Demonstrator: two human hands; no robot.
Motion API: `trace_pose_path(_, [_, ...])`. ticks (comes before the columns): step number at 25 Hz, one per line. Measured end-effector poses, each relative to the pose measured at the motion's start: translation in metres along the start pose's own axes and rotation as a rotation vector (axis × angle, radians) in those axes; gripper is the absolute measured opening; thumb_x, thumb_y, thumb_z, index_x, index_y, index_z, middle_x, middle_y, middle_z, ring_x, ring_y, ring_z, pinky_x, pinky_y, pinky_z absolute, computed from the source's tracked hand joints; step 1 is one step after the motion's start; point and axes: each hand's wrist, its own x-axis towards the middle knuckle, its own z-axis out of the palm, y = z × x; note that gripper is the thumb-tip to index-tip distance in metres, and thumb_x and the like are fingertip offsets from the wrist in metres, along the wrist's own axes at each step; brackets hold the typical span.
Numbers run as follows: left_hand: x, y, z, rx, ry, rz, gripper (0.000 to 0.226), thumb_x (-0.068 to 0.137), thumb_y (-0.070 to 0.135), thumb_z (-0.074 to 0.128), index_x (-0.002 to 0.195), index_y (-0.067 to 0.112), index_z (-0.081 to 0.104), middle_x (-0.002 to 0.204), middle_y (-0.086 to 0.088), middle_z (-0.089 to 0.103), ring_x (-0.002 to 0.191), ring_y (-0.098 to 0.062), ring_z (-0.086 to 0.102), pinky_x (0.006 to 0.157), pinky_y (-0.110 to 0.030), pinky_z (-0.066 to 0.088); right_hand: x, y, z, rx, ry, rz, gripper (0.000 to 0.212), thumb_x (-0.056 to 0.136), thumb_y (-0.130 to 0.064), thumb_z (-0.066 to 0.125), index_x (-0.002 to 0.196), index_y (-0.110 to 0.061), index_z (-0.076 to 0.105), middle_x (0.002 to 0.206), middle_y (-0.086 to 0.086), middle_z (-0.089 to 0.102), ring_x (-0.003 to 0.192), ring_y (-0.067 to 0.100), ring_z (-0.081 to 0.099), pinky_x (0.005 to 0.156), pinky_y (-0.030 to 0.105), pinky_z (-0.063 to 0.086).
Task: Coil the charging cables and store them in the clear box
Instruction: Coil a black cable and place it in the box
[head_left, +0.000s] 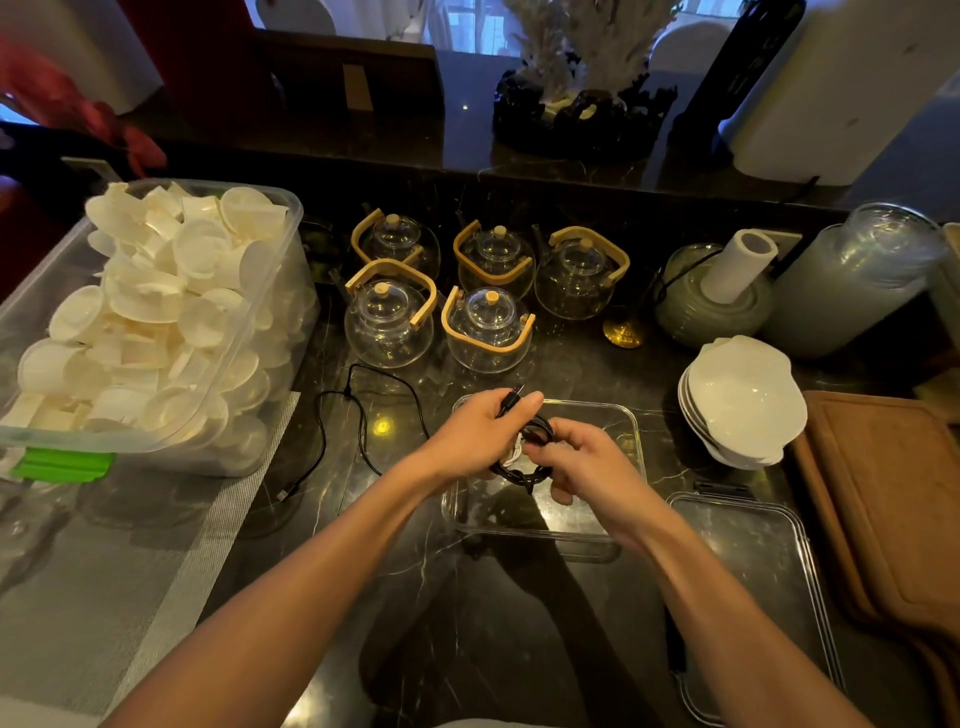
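Note:
A coiled black charging cable hangs between both hands, just above the clear box on the dark marble counter. My left hand grips the coil, with the cable's plug end sticking up past the fingers. My right hand pinches the coil from the right side. A second black cable lies loose and uncoiled on the counter to the left of the box. The box's clear lid lies flat to its right.
A big plastic tub of white cups stands at left on a grey mat. Several glass teapots stand behind the box. Stacked white bowls, jars and a wooden board fill the right side.

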Motion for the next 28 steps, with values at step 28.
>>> trace_pose_path(28, [0.012,0.013,-0.022,0.134,-0.364,-0.075,0.028,0.097,0.022,0.068,0.119,0.008,0.057,0.088,-0.008,0.059,0.069,-0.014,0.054,0.054,-0.022,0.045,0.006,0.011,-0.018,0.149,0.167,0.017,0.014,0.096,-0.020,0.070,0.088,-0.012,0.079,0.093,0.017,0.078,0.082,0.022,0.072,0.089,0.041,0.060])
